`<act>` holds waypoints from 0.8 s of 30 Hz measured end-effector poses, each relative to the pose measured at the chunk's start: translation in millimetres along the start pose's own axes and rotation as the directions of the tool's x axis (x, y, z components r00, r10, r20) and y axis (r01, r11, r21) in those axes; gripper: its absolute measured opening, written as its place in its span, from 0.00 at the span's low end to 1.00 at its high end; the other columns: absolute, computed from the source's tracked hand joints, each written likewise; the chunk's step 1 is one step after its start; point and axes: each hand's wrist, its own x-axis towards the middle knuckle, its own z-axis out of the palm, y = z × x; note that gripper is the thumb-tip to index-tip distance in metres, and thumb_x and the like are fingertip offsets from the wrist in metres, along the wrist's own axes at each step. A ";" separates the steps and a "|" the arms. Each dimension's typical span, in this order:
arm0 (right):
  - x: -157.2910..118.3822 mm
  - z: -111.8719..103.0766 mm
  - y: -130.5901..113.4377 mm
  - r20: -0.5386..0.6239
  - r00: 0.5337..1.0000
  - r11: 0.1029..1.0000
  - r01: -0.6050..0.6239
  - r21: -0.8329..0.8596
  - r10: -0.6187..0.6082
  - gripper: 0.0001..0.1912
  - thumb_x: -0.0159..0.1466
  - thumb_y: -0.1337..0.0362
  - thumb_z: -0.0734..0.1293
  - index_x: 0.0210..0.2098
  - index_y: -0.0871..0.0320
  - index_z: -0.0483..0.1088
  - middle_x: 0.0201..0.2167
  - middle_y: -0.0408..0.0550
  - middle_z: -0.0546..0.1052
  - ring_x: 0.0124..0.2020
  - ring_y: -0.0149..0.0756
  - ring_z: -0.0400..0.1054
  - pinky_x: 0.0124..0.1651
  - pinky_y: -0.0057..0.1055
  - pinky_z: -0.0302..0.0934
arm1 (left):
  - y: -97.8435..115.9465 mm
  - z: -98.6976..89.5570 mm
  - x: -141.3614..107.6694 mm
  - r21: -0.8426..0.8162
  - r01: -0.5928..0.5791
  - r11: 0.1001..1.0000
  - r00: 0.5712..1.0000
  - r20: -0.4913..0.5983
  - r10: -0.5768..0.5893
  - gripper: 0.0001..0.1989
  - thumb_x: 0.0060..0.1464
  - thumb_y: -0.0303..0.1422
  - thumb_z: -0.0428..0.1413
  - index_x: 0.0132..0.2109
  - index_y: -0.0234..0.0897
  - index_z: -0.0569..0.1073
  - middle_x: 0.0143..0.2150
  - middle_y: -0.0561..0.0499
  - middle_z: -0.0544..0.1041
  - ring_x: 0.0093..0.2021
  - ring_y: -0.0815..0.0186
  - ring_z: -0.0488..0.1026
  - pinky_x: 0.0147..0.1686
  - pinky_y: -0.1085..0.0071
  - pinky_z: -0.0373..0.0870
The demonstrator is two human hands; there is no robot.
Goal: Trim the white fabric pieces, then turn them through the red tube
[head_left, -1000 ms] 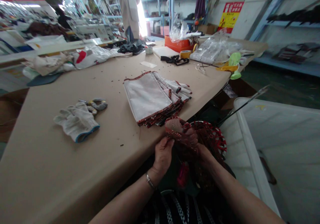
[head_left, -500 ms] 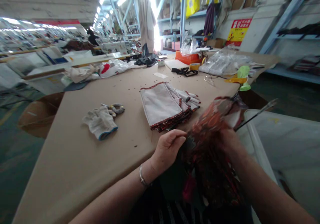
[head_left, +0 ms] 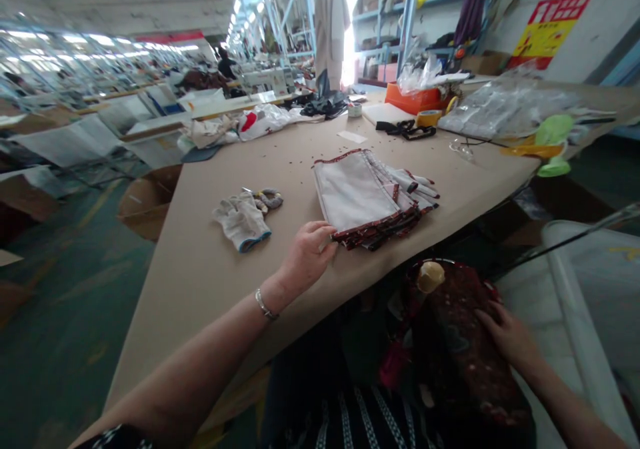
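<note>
My left hand (head_left: 313, 252) is at the near left corner of a stack of white fabric pieces (head_left: 357, 185) with dark red trim, its thumb and fingers closed on the corner. The stack lies on the table, with loose ends fanned out to its right. Low on the right, my right hand (head_left: 507, 335) grips the edge of a dark red patterned cloth (head_left: 465, 329) that hangs over my lap, below the table edge. A round yellowish piece (head_left: 431, 277) shows at the cloth's top. Some of the right fingers are hidden by the cloth.
A white work glove (head_left: 243, 219) and a grey ring-shaped item (head_left: 270, 199) lie left of the stack. Farther back are black straps (head_left: 405, 130), a tape roll (head_left: 429, 118), an orange box (head_left: 413, 99) and clear plastic bags (head_left: 505, 112). A white bin (head_left: 575, 289) stands at right.
My left hand has left the patterned cloth and reached the stack's corner. My right hand has lowered the cloth towards my lap. The view has turned left.
</note>
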 end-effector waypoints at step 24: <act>78.7 51.5 -350.7 0.326 0.688 0.462 0.696 -0.549 -0.649 0.16 0.63 0.75 0.56 0.42 0.63 0.74 0.40 0.62 0.77 0.43 0.51 0.71 0.42 0.42 0.64 | 22.2 -6.4 45.3 0.164 0.121 0.979 0.986 -0.130 -0.100 0.06 0.47 0.23 0.51 0.27 0.37 0.69 0.29 0.50 0.71 0.33 0.64 0.69 0.35 0.68 0.65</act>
